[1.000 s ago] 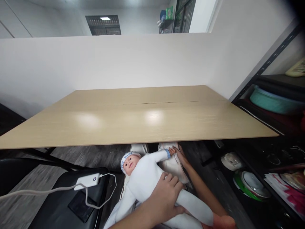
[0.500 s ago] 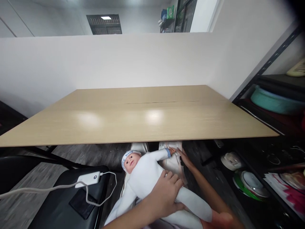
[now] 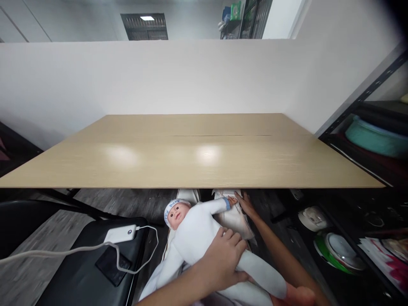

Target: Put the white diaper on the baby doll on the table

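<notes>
A baby doll [image 3: 194,231] in a white suit and a white cap with blue print lies across my lap, head to the left, just below the table's front edge. My left hand [image 3: 223,260] is closed round the doll's hip and upper leg. My right hand [image 3: 246,204] reaches forward with its fingers stretched out, lying on a crumpled white cloth [image 3: 235,220] right beside the doll's raised hand with its blue cuff. The doll's far foot is partly hidden at the bottom edge.
A wide light wooden table [image 3: 191,157] stands in front of a white partition. A black chair [image 3: 73,276] at the left carries a white power bank [image 3: 120,234] with a cable. A black shelf at the right holds bowls [image 3: 338,250] and a teal basin [image 3: 376,138].
My right hand has shifted slightly along the cloth near the doll's hand. My left hand keeps its hold on the doll. The view has drifted a little.
</notes>
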Motion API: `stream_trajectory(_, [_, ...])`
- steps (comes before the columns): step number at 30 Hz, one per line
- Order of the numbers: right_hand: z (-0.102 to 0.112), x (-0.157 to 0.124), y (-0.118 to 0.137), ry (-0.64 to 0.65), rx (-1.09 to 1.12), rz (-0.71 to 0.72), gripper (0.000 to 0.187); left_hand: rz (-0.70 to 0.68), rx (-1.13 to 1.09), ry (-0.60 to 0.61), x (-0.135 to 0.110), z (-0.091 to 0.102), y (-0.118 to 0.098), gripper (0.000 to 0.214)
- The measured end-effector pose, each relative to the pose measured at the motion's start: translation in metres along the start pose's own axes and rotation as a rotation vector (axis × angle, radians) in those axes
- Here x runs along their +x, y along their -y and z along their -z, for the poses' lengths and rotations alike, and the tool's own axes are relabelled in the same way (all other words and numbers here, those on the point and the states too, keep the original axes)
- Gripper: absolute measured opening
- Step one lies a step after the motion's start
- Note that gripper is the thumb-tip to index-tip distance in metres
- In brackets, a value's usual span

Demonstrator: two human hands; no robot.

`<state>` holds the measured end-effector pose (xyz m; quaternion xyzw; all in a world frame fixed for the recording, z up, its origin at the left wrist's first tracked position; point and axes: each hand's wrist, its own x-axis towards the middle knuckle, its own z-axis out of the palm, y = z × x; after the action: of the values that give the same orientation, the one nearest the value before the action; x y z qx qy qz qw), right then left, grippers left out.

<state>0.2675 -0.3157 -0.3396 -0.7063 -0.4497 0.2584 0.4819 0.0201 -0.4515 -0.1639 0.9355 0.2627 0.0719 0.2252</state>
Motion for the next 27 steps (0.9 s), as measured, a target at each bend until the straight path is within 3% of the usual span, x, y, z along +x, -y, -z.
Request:
stream_trajectory(3, [0.02,-0.016,0.005,-0.013,-0.022,0.038,0.072,0.001,0.008,-0.004,-0.001,0.0,0.0,0.056])
stream_trajectory(6, [0.042,-0.04,0.023,-0.005,-0.008,0.146,0.058,-0.011,0.017,-0.018,-0.002,-0.001,0.0,0.055])
stream_trajectory(8, [0.053,-0.057,0.043,0.04,-0.027,0.275,0.045,-0.031,0.014,-0.025,-0.003,-0.001,0.001,0.054])
stream_trajectory(10, [0.057,-0.071,0.069,0.165,-0.096,0.49,0.037,-0.042,0.006,-0.041,-0.004,-0.001,0.001,0.054])
stream_trajectory(12, [0.052,-0.076,0.096,0.373,-0.186,0.699,0.043,-0.052,-0.008,-0.06,-0.006,-0.001,0.001,0.055])
stream_trajectory(14, [0.038,-0.075,0.121,0.573,-0.278,0.805,0.056,-0.06,-0.028,-0.071,-0.006,-0.002,0.0,0.055])
stream_trajectory(16, [0.017,-0.068,0.14,0.736,-0.379,0.821,0.064,-0.062,-0.036,-0.077,-0.005,-0.003,0.0,0.054])
stream_trajectory(19, [-0.016,-0.057,0.161,0.925,-0.537,0.805,0.053,-0.047,-0.001,-0.117,-0.005,-0.009,0.003,0.056])
stream_trajectory(22, [-0.038,-0.056,0.181,0.977,-0.603,0.841,0.033,-0.087,-0.045,-0.238,-0.02,-0.014,0.013,0.06])
stream_trajectory(24, [-0.04,-0.063,0.195,0.96,-0.543,0.858,0.03,-0.055,-0.124,-0.37,-0.042,-0.012,0.023,0.052])
stream_trajectory(27, [-0.028,-0.079,0.215,0.887,-0.341,0.734,0.04,0.172,-0.15,-0.54,-0.087,-0.001,0.04,0.038])
